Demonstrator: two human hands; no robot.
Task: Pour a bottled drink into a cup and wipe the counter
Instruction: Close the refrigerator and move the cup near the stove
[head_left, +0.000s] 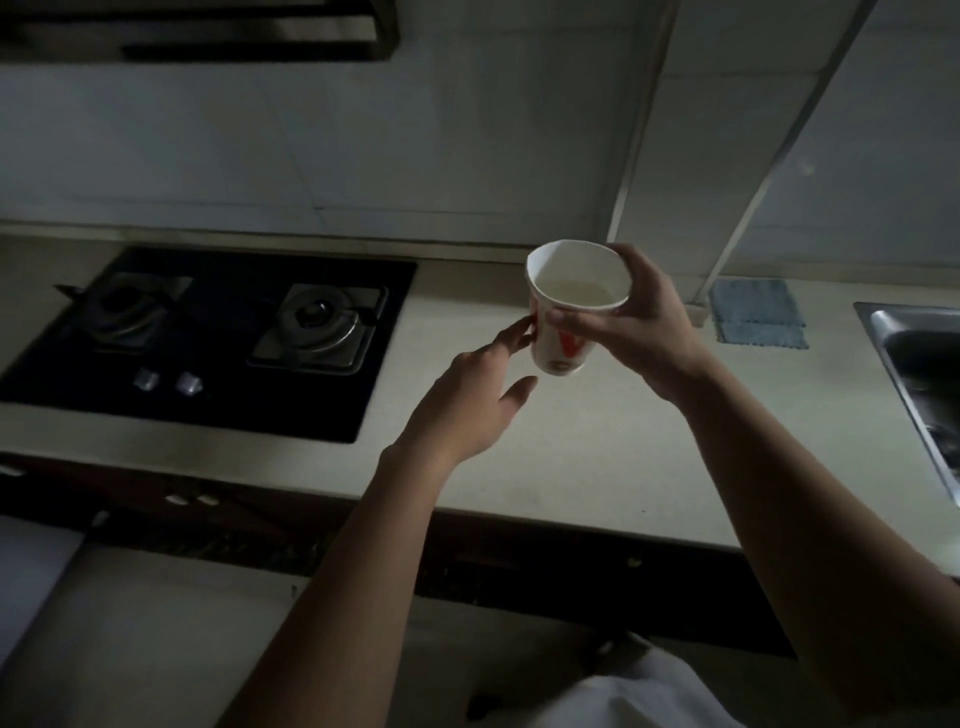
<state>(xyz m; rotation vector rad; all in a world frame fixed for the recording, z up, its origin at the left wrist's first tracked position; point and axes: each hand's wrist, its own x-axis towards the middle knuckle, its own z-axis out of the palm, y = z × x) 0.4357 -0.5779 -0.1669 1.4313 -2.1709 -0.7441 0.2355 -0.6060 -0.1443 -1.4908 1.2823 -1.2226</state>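
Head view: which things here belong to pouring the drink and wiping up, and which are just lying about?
Job: paper cup with drink in it, gripped by the right hand; left hand, fingers relaxed, beside it; blue cloth; counter. No bottle in view.
Lying about: gas hob, sink, range hood.

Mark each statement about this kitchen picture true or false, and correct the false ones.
1. The right hand holds the cup. True.
2. The cup is empty. False: it holds pale liquid.
3. The left hand is open. True.
4. The cloth lies on the hob. False: it lies on the counter, near the sink.
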